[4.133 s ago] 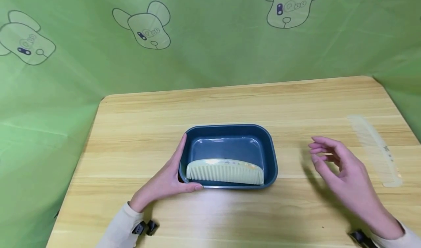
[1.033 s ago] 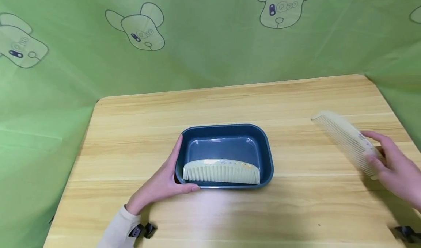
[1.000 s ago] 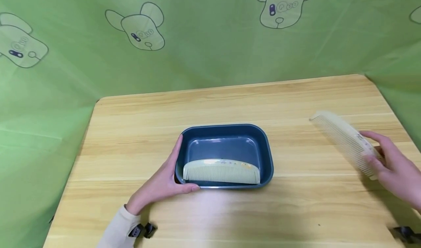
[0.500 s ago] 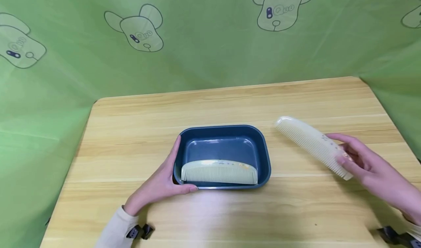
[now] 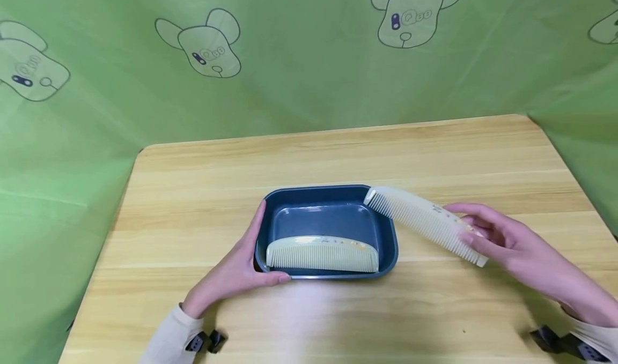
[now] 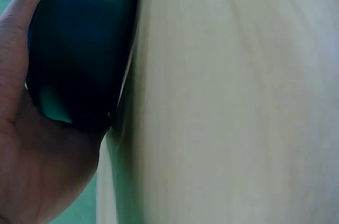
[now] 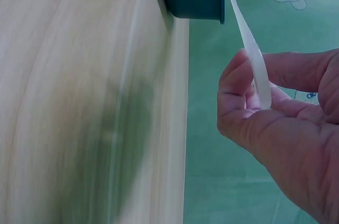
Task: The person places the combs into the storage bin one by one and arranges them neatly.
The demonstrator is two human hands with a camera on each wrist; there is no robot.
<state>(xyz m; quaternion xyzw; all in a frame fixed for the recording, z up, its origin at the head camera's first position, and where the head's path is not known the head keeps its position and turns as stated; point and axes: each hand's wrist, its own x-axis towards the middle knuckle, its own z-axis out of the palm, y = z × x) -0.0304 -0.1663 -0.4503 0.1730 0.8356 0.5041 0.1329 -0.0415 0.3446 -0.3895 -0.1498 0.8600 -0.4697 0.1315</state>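
Observation:
A dark blue rectangular plastic box stands on the wooden table. My left hand holds its near left corner, thumb along the front rim and a finger up the left side; the other fingers are hidden. Along the front inside the box lies a pale green comb, teeth toward me. My right hand pinches a second pale comb by its near end between thumb and fingers. That comb is raised and slanted, its far tip overlapping the box's far right corner. In the right wrist view the held comb appears edge-on.
The light wooden table reaches to a green curtain with printed cartoon heads behind and at the sides. Black wrist devices sit at both sleeves. The right hand's shadow falls on the table.
The second comb, lying at the table's right side earlier, is now in my right hand and has travelled left to the box's right rim. The left hand stays at the box.

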